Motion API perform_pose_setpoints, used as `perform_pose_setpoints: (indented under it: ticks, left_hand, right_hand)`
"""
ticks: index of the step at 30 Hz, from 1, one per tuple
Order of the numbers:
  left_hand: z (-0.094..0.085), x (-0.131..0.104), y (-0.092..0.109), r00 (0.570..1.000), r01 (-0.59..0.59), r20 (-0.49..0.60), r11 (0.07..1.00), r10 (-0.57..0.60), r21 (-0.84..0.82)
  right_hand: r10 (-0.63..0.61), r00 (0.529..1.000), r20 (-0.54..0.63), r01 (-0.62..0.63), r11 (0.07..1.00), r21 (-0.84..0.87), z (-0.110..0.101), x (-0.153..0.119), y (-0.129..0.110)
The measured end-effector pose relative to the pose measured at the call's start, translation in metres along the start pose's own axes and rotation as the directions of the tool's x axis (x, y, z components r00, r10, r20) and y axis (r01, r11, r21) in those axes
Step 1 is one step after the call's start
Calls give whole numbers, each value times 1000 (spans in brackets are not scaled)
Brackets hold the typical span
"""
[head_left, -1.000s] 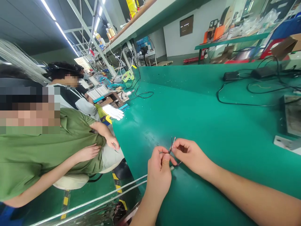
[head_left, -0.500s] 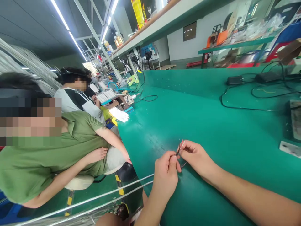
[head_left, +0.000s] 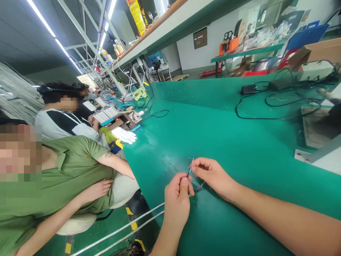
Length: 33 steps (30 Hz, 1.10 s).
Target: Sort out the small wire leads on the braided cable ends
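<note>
My left hand [head_left: 179,193] is closed on a cable, thumb pressed against the fingers. Thin wires [head_left: 189,168], dark, red and white, stick up out of that grip with their ends apart. Fingertips of my right hand [head_left: 209,170] are pinched at the red and white wires, just right of the left hand. Below, another thin wire end [head_left: 200,186] curves out between the hands. From the left hand two pale cables [head_left: 138,221] stretch to the lower left, past the table edge. Both hands are over the green table [head_left: 229,209].
A seated co-worker in a green shirt [head_left: 80,156] is close on the left, one arm by the table edge. A white glove [head_left: 124,135] lies at that edge. Black cords and an adapter [head_left: 248,89] rest at the far right, near a metal-based device [head_left: 317,128]. A shelf [head_left: 160,26] runs overhead.
My view has turned to the right, so everything sits further left. The right fingers have shifted slightly along the wires, whose ends now show more apart. Both hands keep their grip.
</note>
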<state>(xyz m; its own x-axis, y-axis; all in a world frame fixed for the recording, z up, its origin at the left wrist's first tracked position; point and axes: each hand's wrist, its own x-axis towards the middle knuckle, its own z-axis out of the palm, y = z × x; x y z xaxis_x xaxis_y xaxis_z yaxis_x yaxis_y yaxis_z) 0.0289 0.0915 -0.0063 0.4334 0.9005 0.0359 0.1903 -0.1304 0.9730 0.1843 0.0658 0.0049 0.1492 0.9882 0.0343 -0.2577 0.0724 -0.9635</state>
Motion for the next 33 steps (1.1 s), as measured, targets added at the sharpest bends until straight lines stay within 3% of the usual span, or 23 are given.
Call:
perform_pose_setpoints:
  ticks: [2, 6, 13, 22, 33]
  left_hand:
    - [0, 1, 1, 1000, -1, 15, 1000, 1, 12]
    - [-1, 0, -1, 999, -16, 29, 999, 15, 35]
    - [-5, -5, -1, 998, -4, 70, 1000, 5, -21]
    - [-2, 0, -2, 1000, -13, 16, 999, 13, -43]
    - [-2, 0, 0, 997, -71, 27, 995, 69, 72]
  right_hand:
    - [-15, 999, 41, 15, 1000, -2, 1, -1, 0]
    - [-52, 999, 12, 52, 998, -21, 1, -1, 2]
    - [13, 985, -171, -14, 1000, -10, -2, 1, 5]
    - [13, 995, -101, -11, 1000, 25, 2, -1, -4]
    - [-30, 998, -52, 23, 993, -118, 3, -2, -5]
